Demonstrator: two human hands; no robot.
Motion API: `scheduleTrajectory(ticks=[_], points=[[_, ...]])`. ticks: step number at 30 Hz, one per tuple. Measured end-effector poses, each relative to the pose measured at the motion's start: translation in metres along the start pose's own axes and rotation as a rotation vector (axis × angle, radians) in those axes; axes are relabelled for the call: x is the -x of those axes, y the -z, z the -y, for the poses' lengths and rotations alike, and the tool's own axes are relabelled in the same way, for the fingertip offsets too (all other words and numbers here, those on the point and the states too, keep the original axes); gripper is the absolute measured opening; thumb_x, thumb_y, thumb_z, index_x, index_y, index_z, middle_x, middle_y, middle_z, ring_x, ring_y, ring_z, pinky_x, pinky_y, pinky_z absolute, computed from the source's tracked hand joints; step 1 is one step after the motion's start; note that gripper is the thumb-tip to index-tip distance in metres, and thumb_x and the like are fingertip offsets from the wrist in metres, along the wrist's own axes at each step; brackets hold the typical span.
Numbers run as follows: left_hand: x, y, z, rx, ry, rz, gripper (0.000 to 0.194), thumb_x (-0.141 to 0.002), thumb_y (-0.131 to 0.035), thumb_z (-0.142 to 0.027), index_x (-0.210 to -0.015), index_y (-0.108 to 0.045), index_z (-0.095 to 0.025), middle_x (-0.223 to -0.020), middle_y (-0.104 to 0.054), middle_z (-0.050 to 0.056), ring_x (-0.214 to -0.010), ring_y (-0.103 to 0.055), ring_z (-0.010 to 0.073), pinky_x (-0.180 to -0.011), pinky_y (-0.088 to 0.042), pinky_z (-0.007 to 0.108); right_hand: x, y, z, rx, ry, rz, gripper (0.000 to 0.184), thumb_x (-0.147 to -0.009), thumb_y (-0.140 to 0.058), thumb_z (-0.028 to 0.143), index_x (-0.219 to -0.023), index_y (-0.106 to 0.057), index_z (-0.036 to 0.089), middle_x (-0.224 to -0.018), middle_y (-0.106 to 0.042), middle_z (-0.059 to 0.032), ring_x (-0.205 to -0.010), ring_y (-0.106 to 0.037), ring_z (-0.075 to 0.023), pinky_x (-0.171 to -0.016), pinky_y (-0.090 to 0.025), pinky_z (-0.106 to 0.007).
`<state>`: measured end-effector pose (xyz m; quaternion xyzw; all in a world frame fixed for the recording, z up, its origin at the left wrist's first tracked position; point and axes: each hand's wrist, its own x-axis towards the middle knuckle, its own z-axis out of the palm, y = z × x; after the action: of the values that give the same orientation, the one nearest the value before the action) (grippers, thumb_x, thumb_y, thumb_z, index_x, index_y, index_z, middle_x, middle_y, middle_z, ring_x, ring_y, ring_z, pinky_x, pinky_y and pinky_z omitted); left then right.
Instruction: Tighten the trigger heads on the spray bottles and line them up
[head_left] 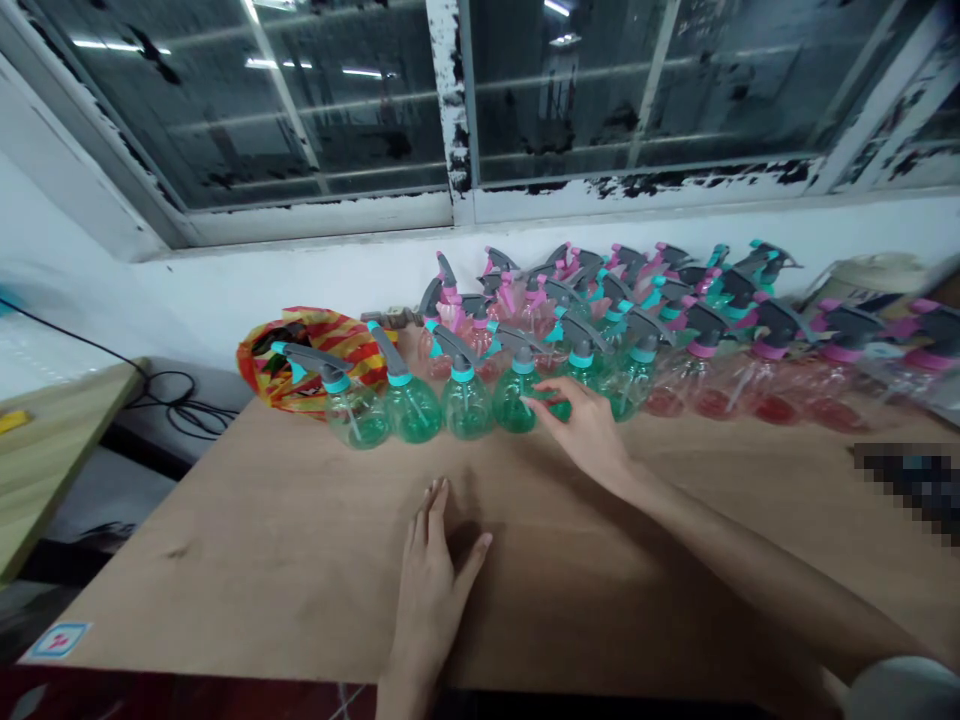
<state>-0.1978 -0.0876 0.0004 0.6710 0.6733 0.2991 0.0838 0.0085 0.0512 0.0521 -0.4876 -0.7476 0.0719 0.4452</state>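
My left hand [435, 585] lies on the wooden table with fingers stretched out and thumb apart, holding nothing. My right hand [585, 430] reaches to the front row of spray bottles. Its thumb and forefinger are apart, with their tips at the right side of a round clear spray bottle [516, 405] holding green liquid; whether they touch it I cannot tell. This bottle has a teal collar and a grey trigger head. To its left stand similar bottles, among them a green spray bottle [465, 405]. Another green spray bottle [581, 368] is partly hidden behind my right hand.
Pink-collared spray bottles [772, 375] with red liquid continue the row rightward, with several more behind. A red-and-yellow plastic bag [352, 345] sits at the back left of the table [300, 560]. A black cable [187, 405] hangs beyond the left edge. Windows line the wall.
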Motion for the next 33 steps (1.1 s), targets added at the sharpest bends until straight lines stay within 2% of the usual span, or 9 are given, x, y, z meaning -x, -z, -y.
scheduleTrajectory(ticks=[4, 8, 11, 16, 21, 25, 29, 33], points=[[-0.001, 0.002, -0.004, 0.047, 0.027, 0.005, 0.057, -0.091, -0.052, -0.039, -0.14, -0.031, -0.02, -0.138, -0.047, 0.013, -0.13, -0.041, 0.0291, -0.106, -0.034, 0.052, -0.009, -0.004, -0.009, 0.074, -0.102, -0.006, 0.044, -0.085, -0.054, 0.053, -0.11, -0.056, 0.017, -0.108, -0.069, -0.0108, -0.071, -0.069, -0.0209, -0.07, -0.052, -0.037], [0.003, 0.004, -0.008, 0.154, 0.1, 0.031, 0.055, -0.091, -0.051, -0.041, -0.139, -0.033, -0.021, -0.138, -0.047, 0.011, -0.129, -0.044, 0.0286, -0.106, -0.035, 0.051, -0.021, -0.016, -0.005, 0.151, -0.168, 0.056, 0.062, -0.08, -0.057, 0.058, -0.126, -0.049, 0.017, -0.115, -0.067, -0.015, -0.091, -0.068, -0.031, -0.072, -0.052, -0.041], [0.008, 0.003, -0.009, 0.26, 0.135, 0.041, 0.055, -0.091, -0.051, -0.043, -0.139, -0.033, -0.023, -0.139, -0.046, 0.01, -0.129, -0.044, 0.0278, -0.106, -0.036, 0.05, -0.027, -0.022, -0.001, 0.211, -0.203, 0.119, 0.066, -0.079, -0.057, 0.06, -0.127, -0.05, 0.015, -0.111, -0.067, -0.017, -0.091, -0.067, -0.0336, -0.069, -0.052, -0.041], [0.01, 0.003, -0.014, 0.323, 0.139, 0.032, 0.05, -0.092, -0.051, -0.042, -0.137, -0.036, -0.025, -0.138, -0.046, 0.008, -0.13, -0.043, 0.0267, -0.107, -0.034, 0.049, -0.026, -0.02, 0.004, 0.314, -0.218, 0.17, 0.071, -0.077, -0.054, 0.066, -0.123, -0.053, 0.012, -0.116, -0.061, -0.0217, -0.088, -0.067, -0.035, -0.065, -0.051, -0.042], [0.009, 0.004, -0.026, 0.36, 0.121, 0.068, 0.047, -0.093, -0.05, -0.041, -0.136, -0.038, -0.026, -0.139, -0.045, 0.007, -0.129, -0.044, 0.0259, -0.106, -0.036, 0.047, -0.014, -0.012, 0.012, 0.39, -0.189, 0.186, 0.073, -0.08, -0.046, 0.07, -0.117, -0.055, 0.007, -0.113, -0.06, -0.0244, -0.076, -0.069, -0.0328, -0.058, -0.051, -0.041], [0.008, 0.001, -0.038, 0.347, 0.105, 0.094, 0.046, -0.093, -0.051, -0.041, -0.135, -0.039, -0.025, -0.138, -0.047, 0.008, -0.127, -0.046, 0.0273, -0.103, -0.039, 0.048, -0.001, -0.002, 0.018, 0.42, -0.154, 0.189, 0.071, -0.079, -0.046, 0.072, -0.11, -0.059, 0.009, -0.108, -0.063, -0.0223, -0.072, -0.069, -0.0307, -0.055, -0.05, -0.037], [0.004, -0.009, -0.05, 0.364, 0.077, 0.108, 0.049, -0.092, -0.053, -0.038, -0.136, -0.038, -0.024, -0.137, -0.048, 0.01, -0.127, -0.047, 0.028, -0.102, -0.04, 0.049, 0.022, 0.013, 0.024, 0.433, -0.111, 0.201, 0.073, -0.077, -0.045, 0.074, -0.108, -0.06, 0.01, -0.106, -0.064, -0.022, -0.073, -0.069, -0.0308, -0.053, -0.05, -0.037], [0.003, -0.023, -0.064, 0.351, 0.038, 0.112, 0.062, -0.088, -0.059, -0.037, -0.141, -0.03, -0.022, -0.142, -0.041, 0.011, -0.132, -0.039, 0.0278, -0.107, -0.032, 0.05, 0.052, 0.036, 0.026, 0.425, -0.058, 0.192, 0.073, -0.075, -0.046, 0.076, -0.106, -0.06, 0.012, -0.105, -0.065, -0.0205, -0.079, -0.068, -0.0314, -0.053, -0.051, -0.036]])
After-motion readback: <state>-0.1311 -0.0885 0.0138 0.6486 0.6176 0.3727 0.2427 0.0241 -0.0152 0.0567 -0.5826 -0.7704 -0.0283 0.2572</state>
